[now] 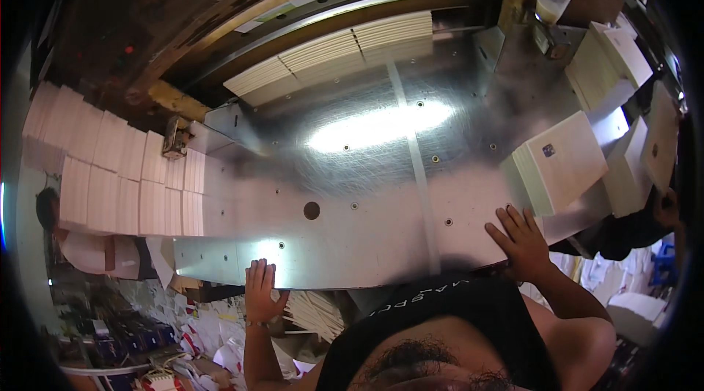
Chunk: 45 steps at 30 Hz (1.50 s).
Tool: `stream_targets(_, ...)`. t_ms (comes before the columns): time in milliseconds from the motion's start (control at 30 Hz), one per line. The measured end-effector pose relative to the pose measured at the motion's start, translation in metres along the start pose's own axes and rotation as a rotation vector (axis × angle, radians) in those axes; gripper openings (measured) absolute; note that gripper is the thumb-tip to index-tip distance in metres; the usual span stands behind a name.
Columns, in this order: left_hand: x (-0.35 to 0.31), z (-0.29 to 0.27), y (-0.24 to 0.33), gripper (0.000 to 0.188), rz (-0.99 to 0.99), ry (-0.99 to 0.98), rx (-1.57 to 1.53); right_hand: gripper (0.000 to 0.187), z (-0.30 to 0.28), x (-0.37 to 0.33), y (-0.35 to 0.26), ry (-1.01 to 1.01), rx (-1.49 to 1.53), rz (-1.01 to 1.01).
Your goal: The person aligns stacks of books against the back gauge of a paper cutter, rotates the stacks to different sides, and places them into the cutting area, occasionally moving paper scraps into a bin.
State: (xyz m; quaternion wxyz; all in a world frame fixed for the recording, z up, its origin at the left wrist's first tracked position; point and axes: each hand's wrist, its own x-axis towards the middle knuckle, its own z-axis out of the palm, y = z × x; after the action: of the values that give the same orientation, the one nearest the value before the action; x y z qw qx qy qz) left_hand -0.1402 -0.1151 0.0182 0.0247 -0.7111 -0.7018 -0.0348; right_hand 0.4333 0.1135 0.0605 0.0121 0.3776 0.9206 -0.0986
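A metal tabletop (pixel 359 244) spreads in front of me, dotted with small round holes and one larger dark hole. At its near edge, left of the middle, my left hand (pixel 262 292) lies with fingers stretched out and holds nothing. My right hand (pixel 522 243) rests flat near the right part of that edge, fingers spread and nothing in them. Just beyond it stands a thick stack of paper sheets (pixel 563 160) with a small dark mark on top. Three pale paper stacks (pixel 323 54) lie in a row along the back bar.
Many white paper blocks (pixel 132 193) are piled along the left side. More stacks (pixel 609 65) stand at the far right. A glass (pixel 551 2) with pale liquid sits at the back right. Paper scraps (pixel 213 318) litter the floor. Another person (pixel 103 252) is at the left.
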Motion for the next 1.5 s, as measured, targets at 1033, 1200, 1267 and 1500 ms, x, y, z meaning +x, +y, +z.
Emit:
stream_targets(1033, -0.017, 0.014, 0.007, 0.088, -0.089, 0.06, 0.068, 0.073, 0.037, -0.009, -0.004, 0.24, -0.12, 0.117)
stream_targets(1200, -0.019, 0.016, 0.008, 0.091, -0.102, 0.078, 0.072, 0.072, 0.033, -0.008, -0.004, 0.261, -0.128, 0.105)
stream_targets(1267, -0.016, 0.016, 0.01, 0.092, -0.094, 0.08, 0.071, 0.072, 0.037, -0.009, -0.004, 0.268, -0.115, 0.113)
stream_targets(1500, -0.02, 0.018, 0.009, 0.093, -0.118, 0.079, 0.076, 0.07, 0.035, -0.009, -0.004, 0.263, -0.135, 0.107)
